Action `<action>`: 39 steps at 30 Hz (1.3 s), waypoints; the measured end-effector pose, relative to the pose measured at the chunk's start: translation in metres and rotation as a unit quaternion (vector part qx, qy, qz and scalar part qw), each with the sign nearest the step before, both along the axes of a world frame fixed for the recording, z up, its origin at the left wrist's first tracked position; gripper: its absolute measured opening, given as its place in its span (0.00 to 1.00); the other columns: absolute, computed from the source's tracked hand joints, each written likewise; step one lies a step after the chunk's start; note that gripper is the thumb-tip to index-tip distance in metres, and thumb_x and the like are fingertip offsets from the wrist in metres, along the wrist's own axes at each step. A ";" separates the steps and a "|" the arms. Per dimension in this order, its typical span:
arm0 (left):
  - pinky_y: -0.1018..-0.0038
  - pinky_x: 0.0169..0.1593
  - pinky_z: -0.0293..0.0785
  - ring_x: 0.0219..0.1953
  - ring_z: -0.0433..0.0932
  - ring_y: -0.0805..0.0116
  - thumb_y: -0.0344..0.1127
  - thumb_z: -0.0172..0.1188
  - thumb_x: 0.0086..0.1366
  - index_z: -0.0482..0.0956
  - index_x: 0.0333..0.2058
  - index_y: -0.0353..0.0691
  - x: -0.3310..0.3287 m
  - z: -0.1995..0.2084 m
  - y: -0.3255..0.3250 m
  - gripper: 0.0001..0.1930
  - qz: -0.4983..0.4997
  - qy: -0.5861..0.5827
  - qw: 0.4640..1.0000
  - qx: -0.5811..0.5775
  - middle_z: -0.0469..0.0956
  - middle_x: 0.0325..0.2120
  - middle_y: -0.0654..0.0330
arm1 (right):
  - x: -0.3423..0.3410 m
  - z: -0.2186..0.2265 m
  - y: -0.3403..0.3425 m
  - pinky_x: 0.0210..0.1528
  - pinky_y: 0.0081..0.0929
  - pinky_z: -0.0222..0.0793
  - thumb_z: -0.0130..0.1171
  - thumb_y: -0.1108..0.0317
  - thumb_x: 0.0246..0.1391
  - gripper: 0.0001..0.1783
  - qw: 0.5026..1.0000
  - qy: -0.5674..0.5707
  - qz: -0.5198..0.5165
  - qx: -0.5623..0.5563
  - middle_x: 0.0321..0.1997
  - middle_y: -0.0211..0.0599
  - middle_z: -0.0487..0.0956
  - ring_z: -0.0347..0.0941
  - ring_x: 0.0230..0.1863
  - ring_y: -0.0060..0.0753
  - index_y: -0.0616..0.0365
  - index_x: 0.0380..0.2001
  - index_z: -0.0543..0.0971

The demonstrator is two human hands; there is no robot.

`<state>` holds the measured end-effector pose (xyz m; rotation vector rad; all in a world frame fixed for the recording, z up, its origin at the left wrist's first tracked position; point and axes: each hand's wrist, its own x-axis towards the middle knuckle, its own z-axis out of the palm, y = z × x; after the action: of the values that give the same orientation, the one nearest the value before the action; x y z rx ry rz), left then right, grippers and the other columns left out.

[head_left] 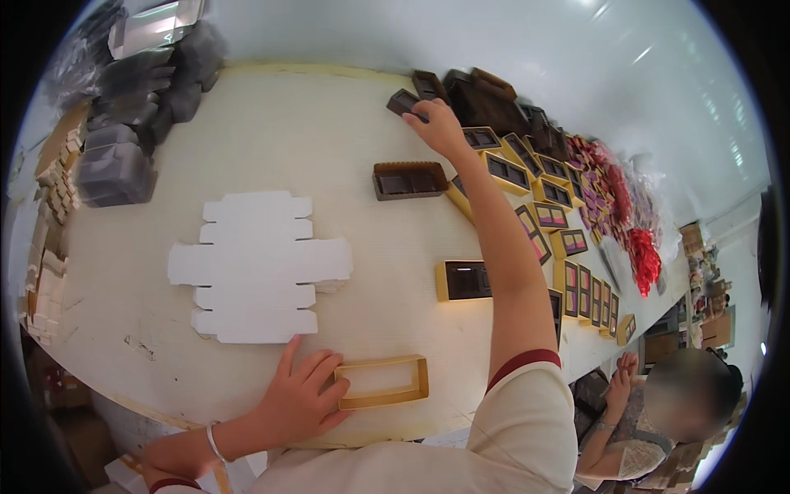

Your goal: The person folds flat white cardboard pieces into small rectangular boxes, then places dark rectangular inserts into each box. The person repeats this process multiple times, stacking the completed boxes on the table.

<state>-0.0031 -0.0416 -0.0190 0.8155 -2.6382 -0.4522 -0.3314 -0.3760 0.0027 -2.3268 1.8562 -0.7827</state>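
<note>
My right hand [436, 128] reaches to the far side of the table, its fingers closed on a small dark brown plastic tray [403, 103]. Close to my body, my left hand [304, 399] grips the left end of a shallow gold rectangular box [385, 403] with a pale inside. Its index finger stretches out toward the near edge of a flat white cardboard blank [255, 267]. Between the hands lies another dark tray with a ruffled rim [410, 181]. A gold box with a dark insert [465, 281] is partly hidden by my right forearm.
Dark trays [481, 103] are heaped at the back. Several filled gold boxes [568, 288] line the right side, near a pile of small colourful packets [605, 177]. Clear plastic lids [115, 169] and stacked cardboard [53, 280] stand left. Another person [634, 420] sits at lower right.
</note>
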 end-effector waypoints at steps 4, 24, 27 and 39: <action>0.40 0.61 0.53 0.48 0.71 0.58 0.51 0.69 0.45 0.76 0.35 0.44 0.015 -0.001 0.013 0.22 0.053 -0.015 0.998 -0.024 0.71 0.50 0.54 | 0.036 0.035 0.053 0.50 0.36 0.67 0.66 0.59 0.49 0.17 0.956 0.025 0.187 0.227 0.47 0.42 0.74 0.69 0.52 0.47 0.58 0.38 0.78; 0.65 0.44 0.69 0.43 0.73 0.58 0.36 0.72 0.43 0.73 0.54 0.40 -0.010 0.055 -0.016 0.36 -0.027 0.143 0.989 -0.009 0.74 0.42 0.56 | 0.071 0.063 0.308 0.45 0.19 0.69 0.57 0.54 0.60 0.21 0.652 -0.487 0.120 0.569 0.43 0.30 0.78 0.73 0.44 0.18 0.59 0.48 0.76; 0.65 0.43 0.66 0.37 0.72 0.59 0.36 0.72 0.45 0.73 0.52 0.39 -0.011 0.050 -0.010 0.33 -0.010 0.133 0.989 0.061 0.75 0.34 0.60 | 0.055 0.048 0.340 0.43 0.22 0.67 0.51 0.52 0.64 0.20 0.752 -0.478 0.170 0.420 0.44 0.32 0.76 0.70 0.44 0.20 0.54 0.50 0.74; 0.66 0.52 0.70 0.48 0.71 0.54 0.41 0.69 0.53 0.69 0.56 0.40 -0.010 0.043 -0.029 0.32 -0.058 -0.016 0.974 0.220 0.69 0.53 0.53 | 0.078 0.010 0.406 0.39 0.24 0.68 0.64 0.73 0.49 0.24 0.950 -0.253 0.041 0.181 0.49 0.42 0.70 0.69 0.41 0.32 0.58 0.52 0.74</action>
<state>-0.0131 -0.0704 0.0237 0.7959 -2.6593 -1.0915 -0.2536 0.0304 0.0127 -1.7578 1.5163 -0.8428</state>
